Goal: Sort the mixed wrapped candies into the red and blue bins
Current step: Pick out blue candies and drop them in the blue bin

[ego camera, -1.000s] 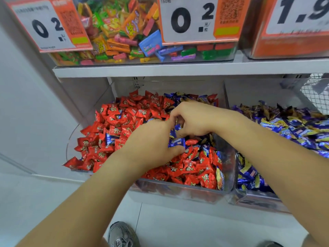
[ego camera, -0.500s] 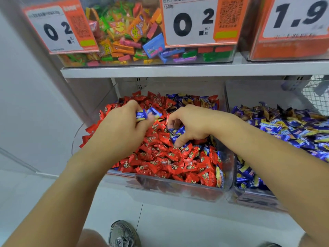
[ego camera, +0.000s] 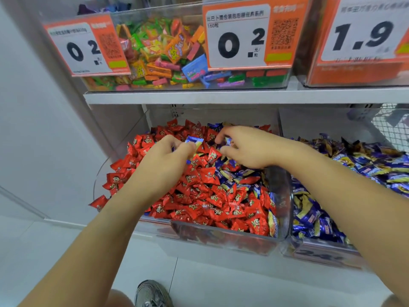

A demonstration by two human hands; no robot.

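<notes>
Head view: two hands (left hand (ego camera: pixel 161 165), right hand (ego camera: pixel 247 149)); two bins.

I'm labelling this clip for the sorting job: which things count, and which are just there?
Job: left hand pinching a blue candy; right hand; red candy bin; blue candy bin.
Just there: gum bin; price tags; shoe.

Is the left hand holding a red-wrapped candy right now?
No, the left hand pinches a blue-wrapped candy above the clear bin of red-wrapped candies.
</notes>
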